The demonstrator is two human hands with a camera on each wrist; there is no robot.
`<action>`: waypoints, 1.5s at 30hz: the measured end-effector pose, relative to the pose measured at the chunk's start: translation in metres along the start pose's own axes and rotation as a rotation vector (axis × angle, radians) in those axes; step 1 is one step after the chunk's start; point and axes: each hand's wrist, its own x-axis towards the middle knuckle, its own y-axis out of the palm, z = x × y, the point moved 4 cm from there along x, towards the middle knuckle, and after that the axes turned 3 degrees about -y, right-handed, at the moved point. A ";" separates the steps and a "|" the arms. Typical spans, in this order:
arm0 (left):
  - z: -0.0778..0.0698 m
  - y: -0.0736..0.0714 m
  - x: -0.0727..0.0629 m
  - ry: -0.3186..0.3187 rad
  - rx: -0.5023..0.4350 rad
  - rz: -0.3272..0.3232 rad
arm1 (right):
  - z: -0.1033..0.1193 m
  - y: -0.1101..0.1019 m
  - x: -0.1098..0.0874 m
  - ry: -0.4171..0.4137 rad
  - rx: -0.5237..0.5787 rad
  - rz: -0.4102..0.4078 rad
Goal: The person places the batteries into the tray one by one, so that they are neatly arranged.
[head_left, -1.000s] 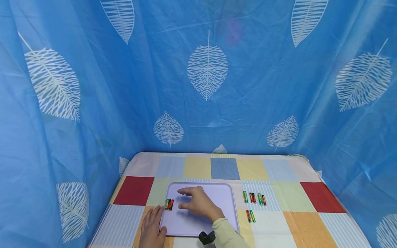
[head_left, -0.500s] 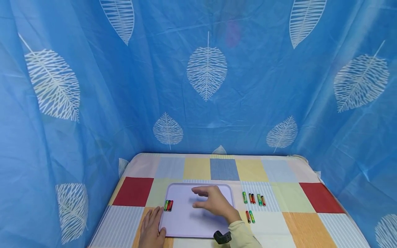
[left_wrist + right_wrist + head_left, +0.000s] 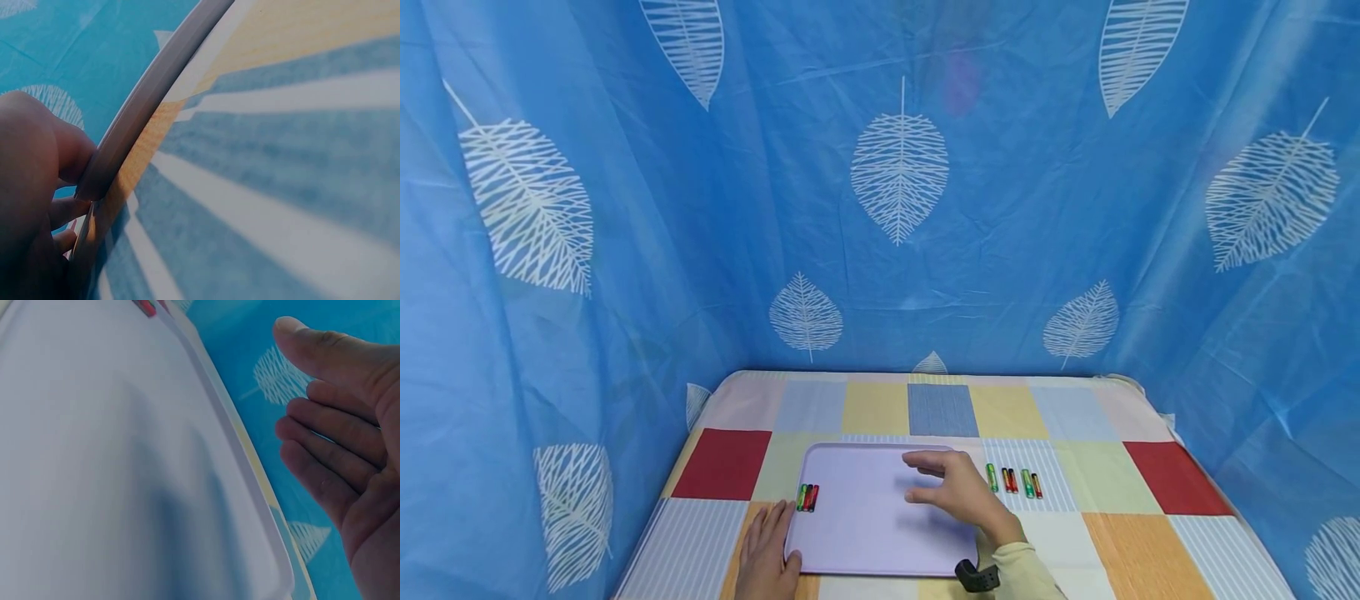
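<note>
A pale lilac tray [image 3: 872, 533] lies on the cloth in the head view. Three small batteries stand side by side at its left end: a green one [image 3: 801, 497] and two red ones [image 3: 815, 498]. My left hand [image 3: 767, 552] rests at the tray's near left corner, its fingers along the left side and its thumb at the near edge. Over the right part of the tray hovers my right hand [image 3: 962, 487], holding nothing, thumb and fingers spread apart. In the right wrist view its palm [image 3: 381, 506] is bare and the tray [image 3: 75, 456] lies beside it.
Right of the tray, several loose batteries lie on the patchwork tablecloth [image 3: 1120, 542], among them a green one [image 3: 992, 477] and a red one [image 3: 1037, 486]. Blue leaf-printed curtains [image 3: 985, 208] enclose the table's back and sides.
My right hand has moved rightward across the tray from near the three batteries, and now hides the front pair on the cloth. The left hand and the tray have stayed put.
</note>
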 end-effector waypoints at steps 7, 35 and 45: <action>0.001 -0.001 0.000 0.007 -0.005 0.000 | -0.013 -0.022 -0.019 0.039 0.001 -0.036; 0.000 0.001 0.000 -0.019 -0.016 0.014 | -0.044 -0.089 -0.092 0.160 -0.107 0.004; 0.000 0.000 -0.001 -0.006 -0.012 0.005 | -0.052 -0.095 -0.111 0.213 -0.167 0.032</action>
